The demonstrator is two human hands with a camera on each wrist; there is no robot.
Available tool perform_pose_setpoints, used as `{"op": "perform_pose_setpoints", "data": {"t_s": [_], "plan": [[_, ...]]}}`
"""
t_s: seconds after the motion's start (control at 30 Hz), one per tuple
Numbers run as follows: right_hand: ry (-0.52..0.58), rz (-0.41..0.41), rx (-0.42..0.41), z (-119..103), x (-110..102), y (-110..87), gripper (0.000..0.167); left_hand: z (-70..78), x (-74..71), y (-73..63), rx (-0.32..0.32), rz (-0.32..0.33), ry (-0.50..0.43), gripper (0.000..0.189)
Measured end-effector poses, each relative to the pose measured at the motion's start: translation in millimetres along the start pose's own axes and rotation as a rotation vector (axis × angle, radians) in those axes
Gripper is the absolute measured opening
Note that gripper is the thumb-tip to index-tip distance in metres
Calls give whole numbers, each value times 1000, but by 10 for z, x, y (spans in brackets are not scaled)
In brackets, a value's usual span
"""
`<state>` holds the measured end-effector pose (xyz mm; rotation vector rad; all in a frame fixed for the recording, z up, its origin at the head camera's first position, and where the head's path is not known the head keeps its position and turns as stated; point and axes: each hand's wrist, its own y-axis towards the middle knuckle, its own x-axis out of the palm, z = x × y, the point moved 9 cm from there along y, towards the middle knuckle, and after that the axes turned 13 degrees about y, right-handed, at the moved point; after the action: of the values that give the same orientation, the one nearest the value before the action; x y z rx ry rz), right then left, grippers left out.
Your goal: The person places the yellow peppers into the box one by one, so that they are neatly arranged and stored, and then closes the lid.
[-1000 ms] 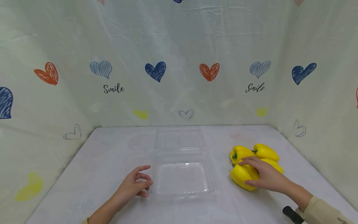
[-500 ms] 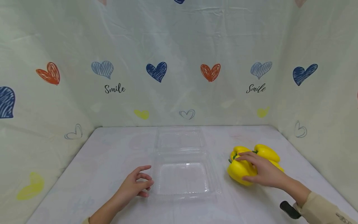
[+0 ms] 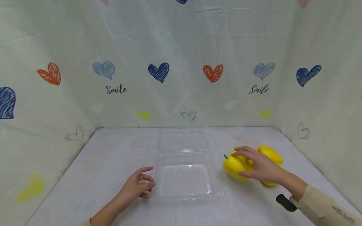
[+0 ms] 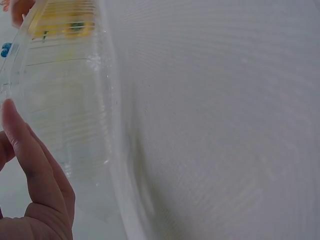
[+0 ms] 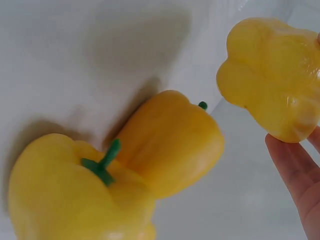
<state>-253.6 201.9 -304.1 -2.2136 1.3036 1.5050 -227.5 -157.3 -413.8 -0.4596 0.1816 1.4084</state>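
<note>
My right hand [image 3: 264, 166] grips a yellow bell pepper [image 3: 237, 167] with a green stem, fingers over its far side and thumb at its near side. In the right wrist view, the same pepper [image 5: 272, 75] is held up, its lobed bottom facing the camera and its shadow lying apart on the table. Beside the left edge of a clear plastic clamshell container [image 3: 185, 197] is my left hand [image 3: 135, 190], its fingers loosely bent. The left wrist view has a fingertip [image 4: 9, 107] right at the container's rim. The container lies unfolded, lid [image 3: 182, 142] toward the back.
Other yellow peppers [image 3: 270, 153] lie on the white table [image 3: 124, 144] at the right, partly hidden by the right hand. Below the right forearm is a black strap-like piece [image 3: 286, 203]. A curtain [image 3: 183, 47] with printed hearts encloses the back and sides.
The right hand has taken the near pepper up and moved it left and slightly back, away from the other peppers. My left hand and the container stay where they were.
</note>
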Motion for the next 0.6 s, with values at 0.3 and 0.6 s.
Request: {"op": "perform_pose_setpoints", "data": {"t_s": [0.3,0.6], "plan": [[67,-46,16,-49,83,183,54,15,14,-8,23,-16,-23,62],[98,-92,13,-136,146,343,53,-1,23,-7,3,-15,-23,62]]}}
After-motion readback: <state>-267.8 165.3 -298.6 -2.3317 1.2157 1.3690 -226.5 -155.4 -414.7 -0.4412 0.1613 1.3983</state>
